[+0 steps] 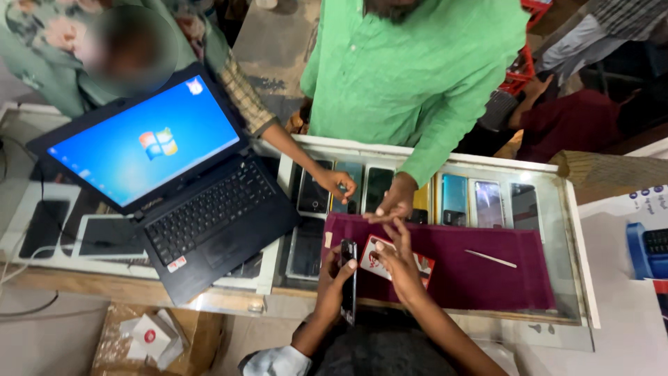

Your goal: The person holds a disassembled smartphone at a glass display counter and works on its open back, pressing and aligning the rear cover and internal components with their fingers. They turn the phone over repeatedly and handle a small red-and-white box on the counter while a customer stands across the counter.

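My left hand (332, 278) grips a black smartphone (348, 280) edge-on, upright over the near edge of a glass counter (570, 230). My right hand (395, 259) holds a small white and red card packet (379, 259) above a maroon cloth (480, 268), its fingers stretched towards the hand of a person in a green shirt (410, 69). That person's hand (391, 205) rests on the cloth's far edge, almost touching my fingertips.
An open black laptop (174, 181) with a blue screen stands on the counter at left. A second person's hand (337, 182) lies on the glass over several displayed phones (456, 198). A thin white stick (490, 258) lies on the cloth. Small boxes (149, 338) lie on the floor.
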Tool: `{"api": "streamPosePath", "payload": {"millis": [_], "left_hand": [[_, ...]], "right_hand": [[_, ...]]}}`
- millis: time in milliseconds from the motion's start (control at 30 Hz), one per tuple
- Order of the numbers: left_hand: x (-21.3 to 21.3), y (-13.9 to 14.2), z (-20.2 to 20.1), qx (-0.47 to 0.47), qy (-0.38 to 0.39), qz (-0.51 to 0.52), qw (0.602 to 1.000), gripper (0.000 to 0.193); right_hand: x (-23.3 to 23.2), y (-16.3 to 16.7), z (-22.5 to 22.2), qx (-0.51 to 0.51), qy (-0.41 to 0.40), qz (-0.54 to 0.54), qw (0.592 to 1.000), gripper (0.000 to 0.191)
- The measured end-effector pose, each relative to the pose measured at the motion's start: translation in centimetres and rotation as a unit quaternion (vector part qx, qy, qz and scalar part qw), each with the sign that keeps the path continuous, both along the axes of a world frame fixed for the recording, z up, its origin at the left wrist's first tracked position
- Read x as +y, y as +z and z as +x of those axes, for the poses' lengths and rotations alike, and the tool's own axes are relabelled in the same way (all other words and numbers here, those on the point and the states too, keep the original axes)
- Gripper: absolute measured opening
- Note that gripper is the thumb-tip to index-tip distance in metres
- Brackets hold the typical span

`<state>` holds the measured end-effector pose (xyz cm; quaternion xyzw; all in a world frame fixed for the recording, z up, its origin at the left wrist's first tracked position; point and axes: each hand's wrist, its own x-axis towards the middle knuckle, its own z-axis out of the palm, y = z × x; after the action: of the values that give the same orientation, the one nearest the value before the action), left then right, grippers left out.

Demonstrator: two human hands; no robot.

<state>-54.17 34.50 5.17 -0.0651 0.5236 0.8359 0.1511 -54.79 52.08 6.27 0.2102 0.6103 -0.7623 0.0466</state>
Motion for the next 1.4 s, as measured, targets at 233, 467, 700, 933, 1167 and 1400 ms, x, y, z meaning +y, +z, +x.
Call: {"api": "streamPosePath", "payload": {"millis": [233, 467, 700, 933, 1167, 1400], "left_hand": [[2.4, 1.0, 0.7, -0.005, -0.003, 0.01, 1.0, 0.051], [7.1, 2.2, 1.6, 0.019, 0.05, -0.008, 0.999, 0.05], [12.8, 0.8, 5.6, -0.021, 0.097, -0.025, 0.995, 0.051], [12.7, 0.7, 8.5, -0.027, 0.131, -0.027, 0.991, 0.051], [6.6, 1.8, 4.6, 0.025, 0.053, -0.046, 0.997, 0.056], [2.9, 3.6, 1.2, 0.121, -0.054, -0.09, 0.987, 0.066]], "right_hand": [[3.3, 0.9, 2.6, 0.021, 0.053, -0.067, 0.996, 0.075], [10.0, 0.8, 3.1, 0.057, 0.07, -0.082, 0.993, 0.075], [14.5, 6.2, 6.0, 0.277, 0.187, -0.145, 0.931, 0.119], [17.9, 9.4, 3.3, 0.114, 0.175, -0.267, 0.941, 0.06], [12.2, 4.7, 2.5, 0.048, 0.106, -0.095, 0.989, 0.042], [4.7, 3.9, 3.9, 0.089, 0.07, -0.008, 0.994, 0.032]]}}
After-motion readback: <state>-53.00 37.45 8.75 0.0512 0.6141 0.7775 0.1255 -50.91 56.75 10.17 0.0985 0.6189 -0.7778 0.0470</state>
